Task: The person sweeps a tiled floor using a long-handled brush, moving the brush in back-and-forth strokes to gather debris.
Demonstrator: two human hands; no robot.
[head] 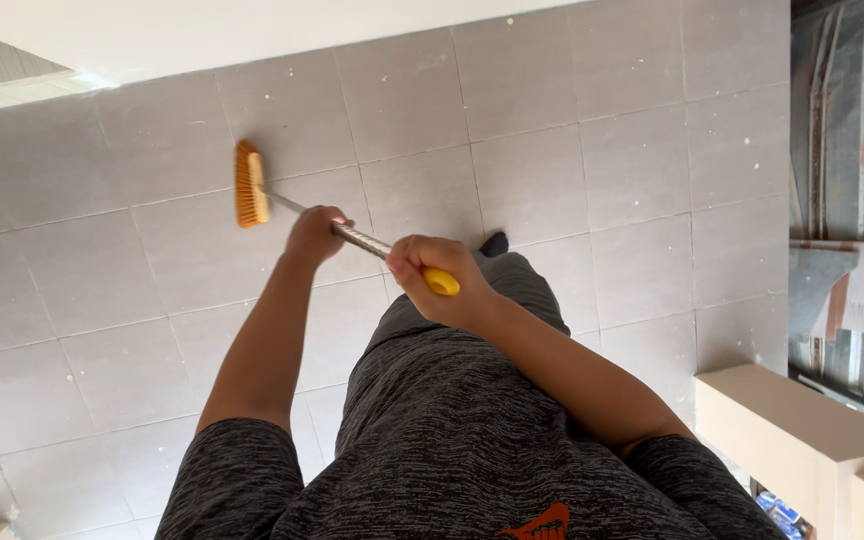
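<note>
Orange-bristled broom with metal handle (252, 186) on grey tiled floor (572, 180) | left hand (315, 235) clasps mid-handle | right hand (434, 275) clasps yellow handle end (442, 283) | beige cardboard boxes (802, 430) lower right

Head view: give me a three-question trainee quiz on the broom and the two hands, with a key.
1. True or false: both hands grip the broom handle.
2. Which hand is nearer the orange bristle head?
A. left hand
B. right hand
C. neither; they sit level
3. Fill in: the yellow cap at the handle's end shows just beyond the ____ hand.

Key
1. True. The fingers of the right hand wrap the handle near its end, and the left hand closes on the metal shaft further down.
2. A. The left hand is lower on the shaft, towards the bristles on the grey tiled floor.
3. right
</note>
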